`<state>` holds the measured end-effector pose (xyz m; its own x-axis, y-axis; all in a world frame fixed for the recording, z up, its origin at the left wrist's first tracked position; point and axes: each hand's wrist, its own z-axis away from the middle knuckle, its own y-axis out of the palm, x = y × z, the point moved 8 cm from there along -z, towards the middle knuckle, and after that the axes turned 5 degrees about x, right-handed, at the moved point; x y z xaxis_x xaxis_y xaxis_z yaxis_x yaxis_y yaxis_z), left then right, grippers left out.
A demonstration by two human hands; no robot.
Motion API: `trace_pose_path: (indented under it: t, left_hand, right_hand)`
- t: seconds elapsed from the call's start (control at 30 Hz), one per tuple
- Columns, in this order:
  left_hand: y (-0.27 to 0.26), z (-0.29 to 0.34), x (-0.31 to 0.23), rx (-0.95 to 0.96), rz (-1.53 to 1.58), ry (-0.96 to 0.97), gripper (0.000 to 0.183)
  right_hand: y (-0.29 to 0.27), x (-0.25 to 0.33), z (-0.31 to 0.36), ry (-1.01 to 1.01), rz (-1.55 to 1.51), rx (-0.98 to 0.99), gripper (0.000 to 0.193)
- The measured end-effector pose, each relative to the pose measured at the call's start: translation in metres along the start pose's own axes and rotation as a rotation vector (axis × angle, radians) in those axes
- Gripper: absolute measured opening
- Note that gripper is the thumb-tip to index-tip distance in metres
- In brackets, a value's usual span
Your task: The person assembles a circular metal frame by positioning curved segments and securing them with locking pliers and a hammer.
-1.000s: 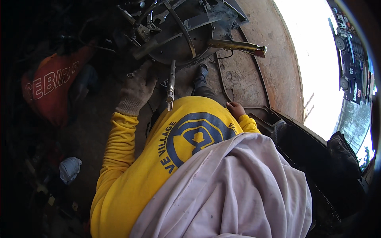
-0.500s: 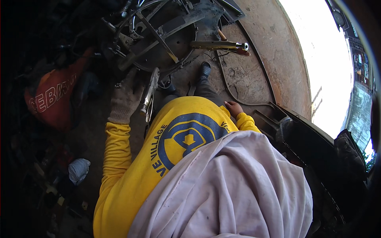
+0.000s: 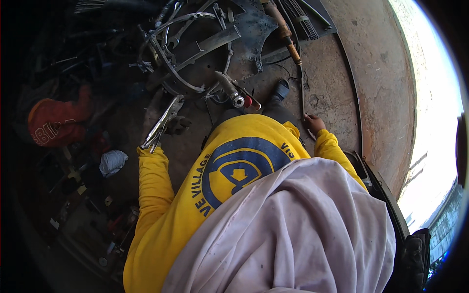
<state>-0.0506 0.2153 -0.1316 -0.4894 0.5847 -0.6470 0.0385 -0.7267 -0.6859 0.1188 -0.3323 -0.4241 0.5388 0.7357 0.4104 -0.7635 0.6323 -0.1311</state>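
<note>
My left hand (image 3: 179, 126) wears a work glove and sits in shadow at left of centre. Bright locking pliers (image 3: 163, 119) lie across it in view and hide most of the palm, so its grip is unclear. The pliers' jaws point toward a round metal frame (image 3: 168, 56) with curved rods and a flat bar. A second pair of locking pliers (image 3: 228, 88) stands at the frame's near right side, its handle end toward me. My bare right hand (image 3: 315, 123) is low by my thigh, fingers loosely out, beside a cable (image 3: 301, 90).
A tool with a copper-coloured handle (image 3: 292, 51) lies on a dark metal plate (image 3: 254, 34). Thin rods (image 3: 300, 19) are bundled behind it. At left, a person in a red top (image 3: 56, 119) crouches near a whitish bundle (image 3: 113, 162). A dark ledge (image 3: 386, 195) runs along the right.
The view has shifted. The frame is turned and tilted, and both pairs of locking pliers have swung with it. My right hand has moved outward and to the right, off my lap.
</note>
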Motion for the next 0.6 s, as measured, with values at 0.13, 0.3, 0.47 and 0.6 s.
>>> trace_pose_path:
  t: [0.13, 0.3, 0.47, 0.6]
  left_hand:
    - [0.012, -0.012, 0.005, -0.135, 0.359, 0.011, 0.060]
    - [0.015, 0.015, -0.001, -0.211, 0.429, -0.061, 0.055]
    - [0.016, 0.018, -0.006, -0.239, 0.432, -0.078, 0.050]
    - [0.018, 0.005, -0.012, -0.230, 0.431, -0.035, 0.046]
  right_hand:
    - [-0.050, -0.036, -0.043, -0.003, -0.041, -0.022, 0.039]
    - [-0.070, -0.026, -0.063, -0.017, 0.063, 0.011, 0.044]
    - [-0.059, -0.001, -0.073, -0.067, 0.122, 0.041, 0.045]
    - [-0.061, 0.006, -0.088, -0.105, 0.141, 0.077, 0.046]
